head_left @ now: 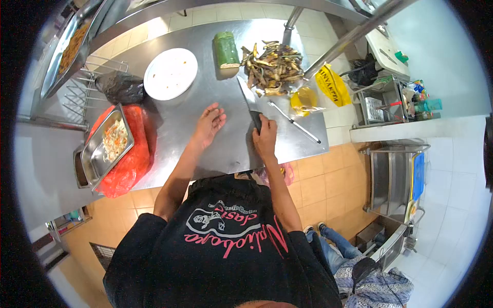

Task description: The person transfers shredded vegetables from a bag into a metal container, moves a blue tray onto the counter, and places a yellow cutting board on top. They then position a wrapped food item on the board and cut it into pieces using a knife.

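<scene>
My right hand [265, 134] is closed around the black handle of a kitchen knife [247, 95], whose blade points away from me over the steel table [179, 123]. My left hand [209, 124] hovers near the table's middle, fingers loosely spread and holding nothing. Beyond the knife tip lies a green cylindrical roll [226, 50] with a pale cut end, which looks leaf-wrapped. A heap of brown and greenish strips [273, 69] is to its right. A white plate [170, 74] with a few crumbs sits ahead of my left hand. Right of the knife lies a thin white-and-black stick [295, 122].
At the left, a steel pan of shredded vegetables [114, 141] rests on a red plastic bag [134, 163], near a black bag [120, 87]. A yellow pouch [331, 84] lies at the right edge. Metal posts [359, 37] rise at the far side. Another person's legs [334, 244] show behind, right.
</scene>
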`<action>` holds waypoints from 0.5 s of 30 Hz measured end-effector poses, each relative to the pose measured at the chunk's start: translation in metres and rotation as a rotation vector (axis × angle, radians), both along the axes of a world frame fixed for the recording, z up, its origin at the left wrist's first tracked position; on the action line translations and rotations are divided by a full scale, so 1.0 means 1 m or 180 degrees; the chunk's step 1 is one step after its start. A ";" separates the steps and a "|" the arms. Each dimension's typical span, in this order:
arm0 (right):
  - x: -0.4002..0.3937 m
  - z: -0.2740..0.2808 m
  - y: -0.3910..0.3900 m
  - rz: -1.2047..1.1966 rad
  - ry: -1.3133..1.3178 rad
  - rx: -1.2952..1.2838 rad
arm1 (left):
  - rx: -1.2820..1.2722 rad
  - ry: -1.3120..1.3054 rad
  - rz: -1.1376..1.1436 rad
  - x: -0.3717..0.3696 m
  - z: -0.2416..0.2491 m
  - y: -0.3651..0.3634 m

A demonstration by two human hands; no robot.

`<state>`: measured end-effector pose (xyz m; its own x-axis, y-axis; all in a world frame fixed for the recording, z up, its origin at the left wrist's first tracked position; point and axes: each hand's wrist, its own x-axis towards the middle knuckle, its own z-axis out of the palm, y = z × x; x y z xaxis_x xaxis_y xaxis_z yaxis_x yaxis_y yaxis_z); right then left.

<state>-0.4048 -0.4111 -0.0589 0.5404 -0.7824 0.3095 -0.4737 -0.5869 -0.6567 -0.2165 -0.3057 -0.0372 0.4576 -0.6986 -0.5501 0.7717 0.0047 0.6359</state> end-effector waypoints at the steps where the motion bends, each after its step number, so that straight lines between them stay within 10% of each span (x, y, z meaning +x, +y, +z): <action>1: -0.001 0.003 0.000 0.0047 -0.0027 0.0093 | 0.0033 -0.0039 -0.0123 -0.008 0.002 -0.004; 15: -0.035 0.056 -0.030 0.0514 -0.0336 0.0191 | 0.0098 -0.0131 0.0308 -0.022 -0.014 0.001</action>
<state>-0.4402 -0.4416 -0.0031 0.6274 -0.7069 0.3264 -0.3032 -0.6079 -0.7338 -0.2389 -0.3047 -0.0507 0.5446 -0.6331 -0.5501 0.7419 0.0577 0.6681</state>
